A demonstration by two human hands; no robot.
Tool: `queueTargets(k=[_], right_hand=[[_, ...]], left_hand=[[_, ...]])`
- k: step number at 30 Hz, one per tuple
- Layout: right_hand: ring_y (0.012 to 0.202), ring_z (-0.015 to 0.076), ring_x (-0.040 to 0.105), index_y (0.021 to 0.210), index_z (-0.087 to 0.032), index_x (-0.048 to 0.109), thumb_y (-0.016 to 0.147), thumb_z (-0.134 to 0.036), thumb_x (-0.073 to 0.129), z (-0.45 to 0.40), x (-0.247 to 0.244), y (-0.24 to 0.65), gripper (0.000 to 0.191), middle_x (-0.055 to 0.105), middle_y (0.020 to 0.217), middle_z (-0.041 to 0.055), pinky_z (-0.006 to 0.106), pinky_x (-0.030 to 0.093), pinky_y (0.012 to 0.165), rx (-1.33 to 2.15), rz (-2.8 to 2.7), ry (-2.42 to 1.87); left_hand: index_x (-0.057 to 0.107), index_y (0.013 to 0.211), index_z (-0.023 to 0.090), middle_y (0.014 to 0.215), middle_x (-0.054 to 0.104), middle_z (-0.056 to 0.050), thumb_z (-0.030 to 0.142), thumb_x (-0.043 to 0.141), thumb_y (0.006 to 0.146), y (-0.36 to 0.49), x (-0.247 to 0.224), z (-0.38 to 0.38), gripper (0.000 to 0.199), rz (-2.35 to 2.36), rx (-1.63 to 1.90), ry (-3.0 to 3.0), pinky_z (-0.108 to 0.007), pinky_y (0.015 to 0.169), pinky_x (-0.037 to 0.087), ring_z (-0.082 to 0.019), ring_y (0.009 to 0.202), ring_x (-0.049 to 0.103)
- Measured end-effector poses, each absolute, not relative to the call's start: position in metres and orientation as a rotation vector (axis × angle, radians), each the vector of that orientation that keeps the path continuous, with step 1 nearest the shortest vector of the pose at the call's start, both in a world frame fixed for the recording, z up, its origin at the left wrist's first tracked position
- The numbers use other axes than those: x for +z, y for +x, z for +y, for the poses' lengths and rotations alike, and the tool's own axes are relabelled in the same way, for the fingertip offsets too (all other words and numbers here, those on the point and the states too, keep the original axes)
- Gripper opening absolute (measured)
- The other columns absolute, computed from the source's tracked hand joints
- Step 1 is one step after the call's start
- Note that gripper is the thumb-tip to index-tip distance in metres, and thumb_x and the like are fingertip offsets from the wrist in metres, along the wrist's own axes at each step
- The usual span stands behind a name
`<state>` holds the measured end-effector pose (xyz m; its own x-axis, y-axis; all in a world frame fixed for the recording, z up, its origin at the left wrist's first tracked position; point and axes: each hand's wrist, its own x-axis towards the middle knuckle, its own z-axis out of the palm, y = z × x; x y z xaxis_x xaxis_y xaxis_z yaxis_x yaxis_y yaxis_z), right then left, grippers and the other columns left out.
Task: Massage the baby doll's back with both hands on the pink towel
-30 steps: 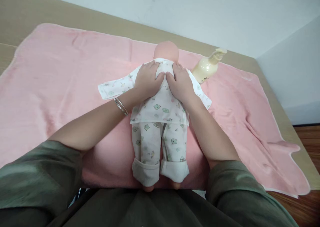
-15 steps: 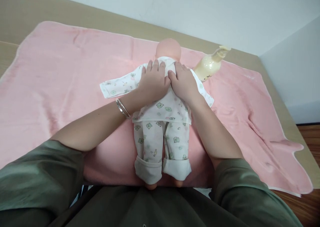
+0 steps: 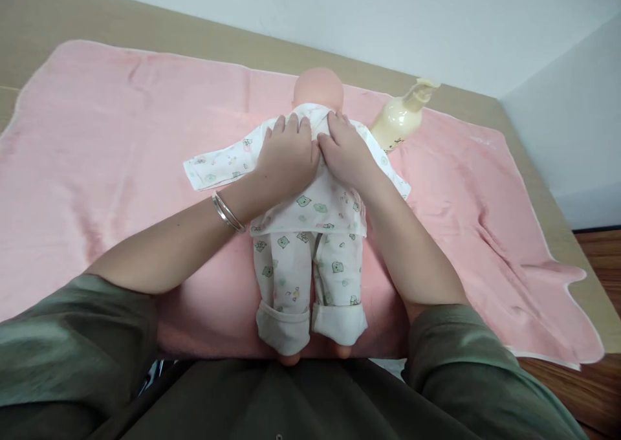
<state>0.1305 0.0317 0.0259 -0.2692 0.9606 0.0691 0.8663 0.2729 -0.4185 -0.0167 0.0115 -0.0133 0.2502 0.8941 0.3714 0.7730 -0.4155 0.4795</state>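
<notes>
A baby doll [image 3: 319,88] lies stretched out on its front, its bald head at the far end and its feet towards me. It wears a white top [image 3: 315,210] and white trousers [image 3: 291,265] with small green animal prints; the trouser cuffs are turned up. My left hand [image 3: 290,157] rests flat on the left of the doll's upper back, fingers apart and pointing to the shoulder. My right hand [image 3: 350,156] lies on the right of the upper back, thumb out beside my left thumb, fingertips near the collar. Neither hand holds anything that I can see.
A pink blanket [image 3: 121,168] covers most of the wooden table [image 3: 204,42], with folds at the right. A cream pump bottle [image 3: 398,121] lies tilted beyond the doll's right-hand sleeve. White walls [image 3: 388,26] stand behind the table.
The whole view has shifted slightly, so everything sits a little further left and up. My right fingers have moved a little on the upper back near the collar; my left hand stays in place.
</notes>
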Motion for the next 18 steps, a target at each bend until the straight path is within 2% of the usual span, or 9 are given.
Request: queueTargets(k=[3,6,9,11,14,18], right_hand=[[0.162,0.0326,0.034,0.146,-0.011,0.051,0.103,-0.033,0.038,0.047,0.020,0.139,0.050,0.045,0.167,0.0154,0.057,0.027,0.136,0.416,-2.179,-1.648],[0.159,0.0348,0.038,0.147,-0.010,0.050,0.105,-0.038,0.034,0.047,0.015,0.139,0.053,0.047,0.165,0.0174,0.060,0.029,0.135,0.317,-2.170,-1.656],[0.158,0.0371,0.039,0.152,-0.004,0.046,0.106,-0.034,0.031,0.032,0.017,0.130,0.057,0.048,0.163,0.0225,0.060,0.030,0.134,0.204,-2.211,-1.713],[0.161,0.0389,0.034,0.157,-0.002,0.041,0.105,-0.032,0.032,0.017,0.019,0.120,0.060,0.042,0.167,0.0239,0.061,0.027,0.135,0.156,-2.235,-1.749],[0.164,0.0407,0.026,0.162,-0.007,0.037,0.105,-0.029,0.033,-0.006,0.020,0.105,0.061,0.033,0.173,0.0197,0.066,0.021,0.136,0.095,-2.258,-1.725],[0.166,0.0379,0.023,0.160,-0.015,0.043,0.103,-0.024,0.034,-0.014,0.023,0.100,0.058,0.032,0.175,0.0114,0.065,0.016,0.138,0.108,-2.306,-1.668]], left_hand=[[0.044,0.154,0.006,0.166,0.042,-0.025,0.036,0.033,0.104,-0.007,-0.006,-0.005,0.059,1.653,0.826,2.349,-0.066,0.131,0.027,-0.043,0.160,0.032],[0.046,0.152,0.007,0.164,0.045,-0.024,0.032,0.033,0.103,-0.009,-0.002,0.001,0.057,1.647,0.796,2.369,-0.063,0.132,0.028,-0.041,0.159,0.035],[0.057,0.139,0.011,0.150,0.059,-0.022,0.027,0.033,0.102,-0.022,-0.001,0.025,0.047,1.696,0.773,2.285,-0.058,0.130,0.035,-0.038,0.149,0.049],[0.063,0.126,0.014,0.136,0.067,-0.021,0.027,0.032,0.102,-0.030,-0.001,0.038,0.041,1.722,0.729,2.215,-0.057,0.122,0.044,-0.037,0.137,0.060],[0.065,0.114,0.017,0.122,0.072,-0.020,0.031,0.029,0.104,-0.034,-0.003,0.045,0.040,1.744,0.732,2.172,-0.055,0.112,0.049,-0.037,0.125,0.066],[0.068,0.107,0.024,0.116,0.075,-0.012,0.034,0.036,0.104,-0.032,-0.009,0.039,0.033,1.738,0.914,2.085,-0.047,0.111,0.050,-0.031,0.124,0.066]])
